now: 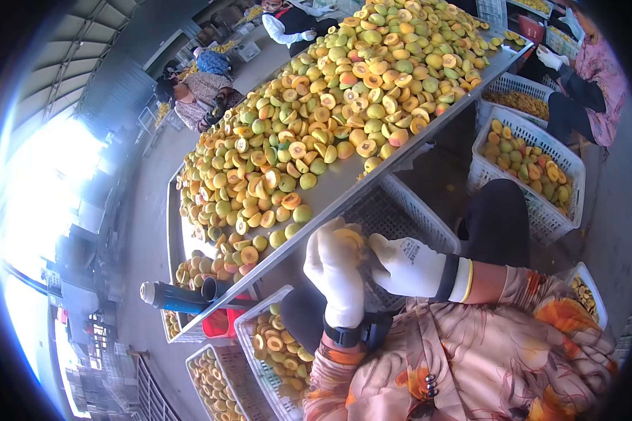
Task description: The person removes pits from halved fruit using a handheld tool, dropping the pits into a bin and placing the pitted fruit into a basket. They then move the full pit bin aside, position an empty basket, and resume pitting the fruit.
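My left hand (332,265), in a white glove, is closed around a yellow peach piece (351,240) above my lap. Beside it my right hand (413,268), gloved too, has its fingers bent together close to the fruit. Whether a small tool sits in those right fingers is hidden. Under both hands stands a grey plastic crate (428,216). Just beyond lies a large heap of halved and whole peaches (316,133) on a sloping metal table (340,181).
White crates of peaches stand at right (574,168) and lower left (249,324). A blue flask (179,296) and a red container (221,323) are by the table's near left corner. Co-workers sit across the table (200,102) and at right (600,84).
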Demonstrator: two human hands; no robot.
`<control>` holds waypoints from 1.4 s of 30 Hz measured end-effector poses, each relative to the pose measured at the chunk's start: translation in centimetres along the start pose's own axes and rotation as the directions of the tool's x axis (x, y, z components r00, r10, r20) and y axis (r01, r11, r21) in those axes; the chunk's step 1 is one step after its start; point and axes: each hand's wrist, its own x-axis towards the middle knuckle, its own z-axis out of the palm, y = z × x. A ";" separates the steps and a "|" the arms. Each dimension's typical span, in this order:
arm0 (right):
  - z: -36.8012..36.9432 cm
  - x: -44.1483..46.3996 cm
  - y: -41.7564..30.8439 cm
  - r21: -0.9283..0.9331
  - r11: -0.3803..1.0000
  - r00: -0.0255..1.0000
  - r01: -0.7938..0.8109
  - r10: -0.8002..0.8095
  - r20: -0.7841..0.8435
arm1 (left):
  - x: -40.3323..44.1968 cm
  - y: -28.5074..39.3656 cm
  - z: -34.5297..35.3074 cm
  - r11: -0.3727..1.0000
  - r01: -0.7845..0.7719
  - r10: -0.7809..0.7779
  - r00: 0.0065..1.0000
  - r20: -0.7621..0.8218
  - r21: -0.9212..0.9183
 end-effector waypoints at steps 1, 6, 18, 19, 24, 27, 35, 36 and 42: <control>-0.1 0.0 -0.1 0.043 0.999 1.000 0.028 -0.028 -0.015 | 0.0 0.0 0.0 1.000 0.009 -0.009 1.000 -0.005 -0.001; 0.7 -0.2 0.5 0.241 0.970 0.999 -0.024 0.012 0.051 | 0.1 -0.1 -0.1 0.999 0.026 -0.026 1.000 -0.004 0.020; -3.0 1.4 2.8 0.645 0.386 0.693 -0.660 -0.019 0.720 | 1.8 0.7 1.5 0.997 0.075 -0.068 0.941 0.333 -0.009; -3.4 1.5 2.9 0.651 0.263 0.658 -0.712 -0.073 0.749 | 2.0 0.2 1.6 0.997 0.069 -0.071 0.934 0.350 0.020; -4.0 1.6 4.2 0.624 0.199 0.610 -0.755 -0.135 0.781 | 3.5 -1.1 -1.4 0.919 0.310 -0.309 0.950 0.044 -0.242; -3.6 1.2 7.1 0.404 0.553 0.606 -0.729 0.247 0.756 | 4.0 0.7 -9.9 0.983 0.086 -0.078 0.995 -0.058 0.159; -0.5 -0.9 12.6 0.065 0.860 0.717 -0.507 0.379 0.585 | 9.1 1.2 -24.1 -0.320 -0.076 -0.047 0.997 0.064 0.944; -0.3 -0.8 12.7 0.055 0.869 0.731 -0.491 0.377 0.569 | 12.1 0.0 -23.6 -0.201 -0.016 -0.083 0.997 -0.001 0.979; 0.7 -0.2 13.6 0.105 0.870 0.774 -0.483 0.367 0.516 | 26.9 -8.6 -13.5 0.137 -0.089 -0.080 0.992 0.100 0.987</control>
